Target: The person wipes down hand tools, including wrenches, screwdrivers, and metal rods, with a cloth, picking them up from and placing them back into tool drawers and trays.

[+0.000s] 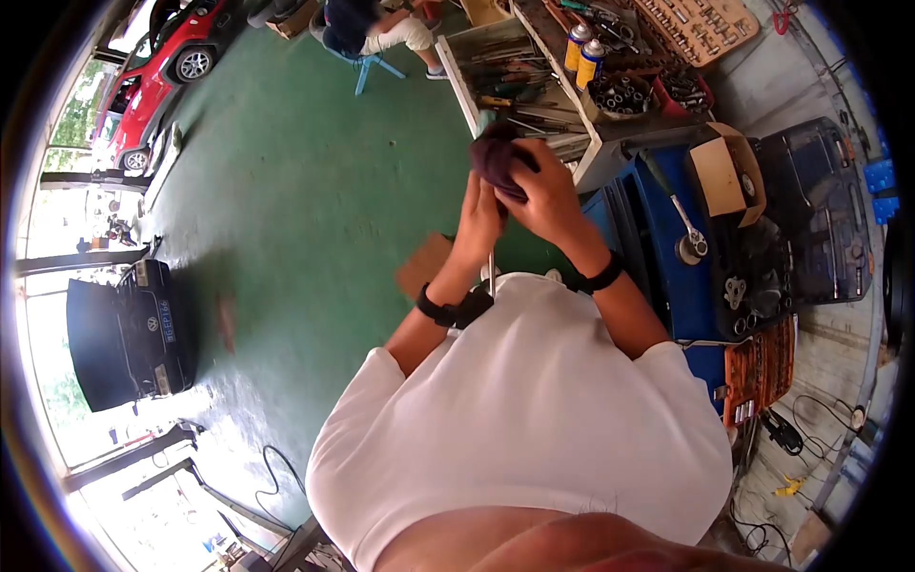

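Note:
My right hand is closed around a bunched dark purple cloth, held in front of my chest. Directly beside it, my left hand has its fingers closed against the cloth's lower side. A thin metal shaft sticks out below my left hand toward my shirt. Just above the cloth a pale green end shows, perhaps the same tool's handle; the cloth and fingers hide the part between. Ahead of my hands is an open drawer full of screwdrivers and other long hand tools.
Spray cans and sockets top the bench. A ratchet lies on the blue cabinet at right, near an open carton. A cardboard piece is on the green floor. A seated person and parked cars are farther off.

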A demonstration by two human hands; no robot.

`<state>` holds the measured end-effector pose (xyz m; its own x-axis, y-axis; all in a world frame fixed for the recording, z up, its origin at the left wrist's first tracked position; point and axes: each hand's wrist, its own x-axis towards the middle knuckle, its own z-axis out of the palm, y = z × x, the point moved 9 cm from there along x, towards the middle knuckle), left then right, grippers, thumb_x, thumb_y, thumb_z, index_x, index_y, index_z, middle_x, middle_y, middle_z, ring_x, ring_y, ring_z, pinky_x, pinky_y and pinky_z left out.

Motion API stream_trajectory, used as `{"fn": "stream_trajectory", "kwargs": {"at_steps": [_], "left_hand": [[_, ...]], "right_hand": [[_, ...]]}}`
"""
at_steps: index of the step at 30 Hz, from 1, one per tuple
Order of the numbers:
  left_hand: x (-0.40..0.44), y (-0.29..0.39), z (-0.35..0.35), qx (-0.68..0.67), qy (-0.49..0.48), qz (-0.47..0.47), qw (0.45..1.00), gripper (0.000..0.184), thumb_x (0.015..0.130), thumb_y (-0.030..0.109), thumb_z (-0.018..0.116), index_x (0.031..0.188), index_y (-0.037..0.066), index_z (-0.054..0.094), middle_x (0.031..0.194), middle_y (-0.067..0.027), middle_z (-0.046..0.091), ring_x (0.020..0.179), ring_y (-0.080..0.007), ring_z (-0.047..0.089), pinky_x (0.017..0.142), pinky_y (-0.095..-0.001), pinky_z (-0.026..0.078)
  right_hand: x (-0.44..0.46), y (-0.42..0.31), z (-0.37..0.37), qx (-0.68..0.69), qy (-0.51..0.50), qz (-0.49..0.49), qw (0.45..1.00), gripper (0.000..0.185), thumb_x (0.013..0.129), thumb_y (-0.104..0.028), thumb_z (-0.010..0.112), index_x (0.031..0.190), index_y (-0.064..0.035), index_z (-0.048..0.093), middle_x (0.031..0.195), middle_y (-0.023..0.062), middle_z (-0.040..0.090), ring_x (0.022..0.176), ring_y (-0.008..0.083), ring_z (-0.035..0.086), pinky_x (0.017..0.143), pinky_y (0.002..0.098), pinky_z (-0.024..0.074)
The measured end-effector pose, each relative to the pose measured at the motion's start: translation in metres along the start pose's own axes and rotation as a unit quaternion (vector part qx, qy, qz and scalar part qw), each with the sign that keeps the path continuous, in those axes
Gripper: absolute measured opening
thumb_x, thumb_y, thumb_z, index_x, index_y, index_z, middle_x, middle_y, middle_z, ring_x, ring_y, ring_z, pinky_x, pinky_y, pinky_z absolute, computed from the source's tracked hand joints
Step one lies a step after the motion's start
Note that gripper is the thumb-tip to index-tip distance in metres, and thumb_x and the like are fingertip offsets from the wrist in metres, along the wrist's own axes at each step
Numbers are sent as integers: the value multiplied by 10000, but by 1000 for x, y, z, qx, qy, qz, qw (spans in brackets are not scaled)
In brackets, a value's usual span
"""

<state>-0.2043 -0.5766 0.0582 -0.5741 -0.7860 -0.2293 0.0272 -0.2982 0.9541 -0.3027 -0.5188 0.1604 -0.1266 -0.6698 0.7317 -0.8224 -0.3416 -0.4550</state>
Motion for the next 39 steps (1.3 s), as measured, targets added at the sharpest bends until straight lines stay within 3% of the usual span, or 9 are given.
{"fn": "stream_trajectory", "kwargs": {"at_steps": [2,6,9,12,20,25,28,30,39], "left_hand": [[0,-3,-5,-16,17,-17,1000,354,1077,408,356,1253,141,509,839,47,503,637,-37,413,523,-202,315],[11,-11,-20,-34,20,110,993,406,1080,405,354,1399,169,442,858,54,515,655,-23,425,526,-191,328],[-3,-9,-18,24,18,-7,1000,337,1071,465,335,1077,171,499,695,90,385,547,-9,303,471,-181,235],[-4,-4,-17,4,31,-21,999,337,1068,474,341,966,173,454,681,96,342,539,-5,261,466,-185,210],[-1,-11,-30,43,19,20,999,314,1075,426,353,1043,138,474,670,98,323,533,-7,264,442,-187,217],[-6,-5,-45,198,37,35,979,236,1014,267,564,966,74,438,661,34,362,530,-49,327,435,-253,300],[-1,1,-58,300,74,126,943,250,910,110,666,993,23,447,677,-64,518,538,-176,517,485,-351,417],[1,14,-59,333,60,230,912,283,856,55,639,1068,-5,463,854,-227,669,774,-448,644,650,-483,505],[3,-13,-98,410,147,96,895,315,914,135,602,1147,-17,452,754,-253,646,748,-469,637,640,-531,489]], "right_hand": [[-7,-2,7,49,-20,35,998,309,802,-172,754,1075,-71,651,1040,129,588,878,344,637,711,402,551],[-10,5,20,92,-60,83,990,295,810,-173,739,1083,-94,657,1000,123,590,785,342,640,647,410,539],[7,11,19,64,-42,58,995,273,817,-162,731,1069,-90,655,980,120,589,763,343,638,626,414,528],[16,17,15,69,-9,47,996,255,814,-127,727,1050,-73,647,981,126,590,776,354,635,644,415,521],[-7,23,37,127,-124,53,983,293,740,0,718,1024,-16,647,1051,163,593,930,389,619,779,419,511],[-5,27,42,101,-48,91,990,317,735,15,707,1044,-15,642,1058,159,596,925,382,626,780,423,514],[-18,21,55,126,-73,93,985,307,760,-23,713,1060,-34,644,1076,140,591,894,370,634,759,411,530],[-27,9,87,116,-221,68,966,285,776,-63,718,1054,-72,655,1060,106,591,863,349,641,739,412,541],[-8,39,113,-17,-169,117,978,340,781,-137,724,1105,-107,625,1015,112,599,834,356,648,674,439,552]]}}
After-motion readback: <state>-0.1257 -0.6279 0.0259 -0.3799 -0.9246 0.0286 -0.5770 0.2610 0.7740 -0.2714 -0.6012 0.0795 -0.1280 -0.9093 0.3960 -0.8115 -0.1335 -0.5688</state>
